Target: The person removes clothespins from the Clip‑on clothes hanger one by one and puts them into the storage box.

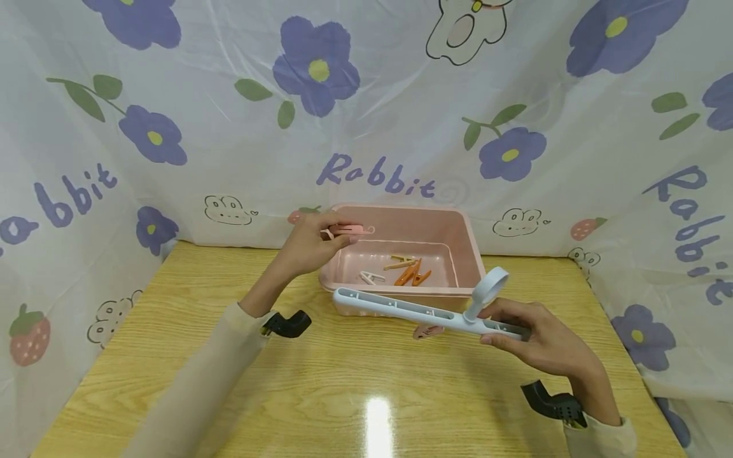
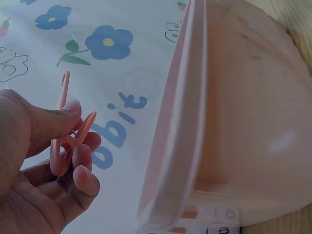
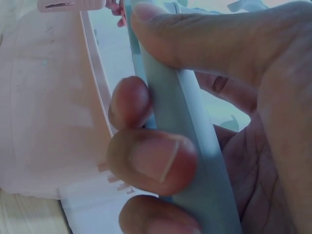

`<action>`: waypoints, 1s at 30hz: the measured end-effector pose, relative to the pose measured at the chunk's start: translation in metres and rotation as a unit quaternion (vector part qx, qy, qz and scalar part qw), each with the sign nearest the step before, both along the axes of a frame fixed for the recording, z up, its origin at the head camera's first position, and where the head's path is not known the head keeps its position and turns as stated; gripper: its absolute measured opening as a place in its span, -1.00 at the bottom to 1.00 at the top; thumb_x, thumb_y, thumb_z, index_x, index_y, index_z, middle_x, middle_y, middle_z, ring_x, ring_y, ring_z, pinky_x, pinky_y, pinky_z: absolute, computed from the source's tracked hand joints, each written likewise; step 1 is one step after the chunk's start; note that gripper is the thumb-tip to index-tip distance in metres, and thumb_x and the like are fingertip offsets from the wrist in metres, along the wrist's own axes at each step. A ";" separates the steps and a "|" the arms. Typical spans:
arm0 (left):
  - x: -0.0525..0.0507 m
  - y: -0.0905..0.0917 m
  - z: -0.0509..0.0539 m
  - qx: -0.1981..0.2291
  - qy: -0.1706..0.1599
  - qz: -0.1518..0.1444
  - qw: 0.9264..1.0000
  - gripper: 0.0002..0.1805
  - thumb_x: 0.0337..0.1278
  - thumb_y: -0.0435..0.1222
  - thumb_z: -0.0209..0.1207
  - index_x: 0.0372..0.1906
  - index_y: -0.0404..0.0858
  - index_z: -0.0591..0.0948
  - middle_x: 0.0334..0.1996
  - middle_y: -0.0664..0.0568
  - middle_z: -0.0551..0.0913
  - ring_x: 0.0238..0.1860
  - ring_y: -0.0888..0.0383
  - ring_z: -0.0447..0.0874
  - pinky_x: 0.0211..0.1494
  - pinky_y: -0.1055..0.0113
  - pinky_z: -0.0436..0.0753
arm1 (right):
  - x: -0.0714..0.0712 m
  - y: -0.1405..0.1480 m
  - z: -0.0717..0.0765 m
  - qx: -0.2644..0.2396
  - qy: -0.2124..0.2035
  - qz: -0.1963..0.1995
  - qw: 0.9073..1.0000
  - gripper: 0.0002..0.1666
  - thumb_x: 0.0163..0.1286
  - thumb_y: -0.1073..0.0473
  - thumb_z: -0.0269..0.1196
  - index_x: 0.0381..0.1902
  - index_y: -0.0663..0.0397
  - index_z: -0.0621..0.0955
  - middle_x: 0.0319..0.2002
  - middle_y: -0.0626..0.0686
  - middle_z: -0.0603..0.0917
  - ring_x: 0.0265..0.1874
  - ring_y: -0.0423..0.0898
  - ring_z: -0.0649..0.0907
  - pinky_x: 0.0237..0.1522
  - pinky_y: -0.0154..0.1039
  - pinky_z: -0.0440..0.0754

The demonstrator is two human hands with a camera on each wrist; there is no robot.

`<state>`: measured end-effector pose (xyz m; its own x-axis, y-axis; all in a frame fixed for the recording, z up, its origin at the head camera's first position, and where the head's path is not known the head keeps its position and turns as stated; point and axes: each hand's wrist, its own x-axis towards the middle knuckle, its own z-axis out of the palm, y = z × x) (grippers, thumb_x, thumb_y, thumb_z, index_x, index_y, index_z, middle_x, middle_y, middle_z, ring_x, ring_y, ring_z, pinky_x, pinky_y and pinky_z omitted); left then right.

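Note:
Above the left rim of a pink plastic bin (image 1: 409, 224), my left hand (image 1: 306, 247) pinches a pink clothespin (image 1: 354, 229). In the left wrist view, this clothespin (image 2: 59, 157) has a small hook at one end, with the thumb and fingers on it. My right hand (image 1: 552, 340) grips one end of a light blue plastic bar (image 1: 409, 310) with slots along it and a ring (image 1: 489, 289) standing up from it. The bar is held in front of the bin, tilted down to the right. In the right wrist view, fingers curl round the bar (image 3: 187, 112).
Several clothespins lie in the bin: a white one (image 1: 372, 278), orange ones (image 1: 409, 272) and yellowish ones (image 1: 399, 263). The bin stands at the back of the wooden table (image 1: 321, 388), against a patterned cloth (image 1: 240, 159) that hangs behind and at both sides.

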<state>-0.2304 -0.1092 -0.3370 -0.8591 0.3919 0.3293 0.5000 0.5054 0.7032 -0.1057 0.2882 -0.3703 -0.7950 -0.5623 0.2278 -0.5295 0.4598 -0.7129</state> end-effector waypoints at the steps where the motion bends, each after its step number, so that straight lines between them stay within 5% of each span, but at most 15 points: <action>1: -0.002 0.001 0.002 -0.005 -0.002 0.001 1.000 -0.71 0.32 -0.31 0.33 0.10 -0.19 0.75 -0.14 -0.08 0.77 -0.18 0.05 0.68 -0.25 0.28 0.56 | 0.000 0.000 0.000 0.000 0.000 0.001 1.000 -0.65 0.37 0.33 0.38 0.01 -0.19 0.65 -0.12 -0.06 0.74 -0.31 -0.23 0.71 -0.25 -0.30 0.69; 10: -0.018 0.008 0.008 -0.053 0.003 0.017 0.998 -0.66 0.33 -0.25 0.31 0.17 -0.13 0.73 -0.15 -0.05 0.76 -0.28 0.05 0.60 -0.36 0.28 0.49 | -0.002 -0.001 0.001 0.000 0.000 0.004 1.000 -0.65 0.37 0.32 0.37 0.01 -0.20 0.65 -0.11 -0.05 0.74 -0.30 -0.23 0.71 -0.24 -0.30 0.68; 17: -0.027 0.008 0.002 -0.046 -0.033 0.015 0.998 -0.64 0.40 -0.21 0.26 0.22 -0.16 0.69 0.13 -0.09 0.70 0.05 -0.04 0.67 -0.07 0.15 0.70 | -0.002 -0.001 0.000 -0.008 -0.006 0.011 1.000 -0.66 0.37 0.33 0.37 0.00 -0.18 0.65 -0.11 -0.04 0.75 -0.31 -0.22 0.72 -0.25 -0.29 0.68; 21: -0.025 0.004 0.002 -0.038 -0.049 0.021 0.998 -0.59 0.42 -0.15 0.24 0.27 -0.18 0.65 0.21 -0.09 0.64 0.18 -0.06 0.61 0.12 0.04 0.69 | -0.002 -0.001 -0.001 -0.013 -0.004 0.016 1.000 -0.65 0.37 0.35 0.37 0.01 -0.17 0.65 -0.11 -0.03 0.75 -0.32 -0.22 0.71 -0.27 -0.29 0.68; 30: -0.011 -0.003 0.008 -0.036 -0.029 0.018 0.999 -0.46 0.46 0.00 0.18 0.37 -0.20 0.56 0.27 -0.10 0.62 0.23 -0.06 0.58 0.21 0.01 0.65 | -0.001 -0.001 0.000 -0.011 -0.003 0.009 1.000 -0.66 0.37 0.34 0.37 0.00 -0.16 0.65 -0.12 -0.04 0.74 -0.31 -0.23 0.71 -0.27 -0.30 0.69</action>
<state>-0.2412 -0.1124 -0.3289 -0.8900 0.3812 0.2503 0.4398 0.5724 0.6920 -0.1070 0.2874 -0.3703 -0.7859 -0.5718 0.2353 -0.5333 0.4344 -0.7259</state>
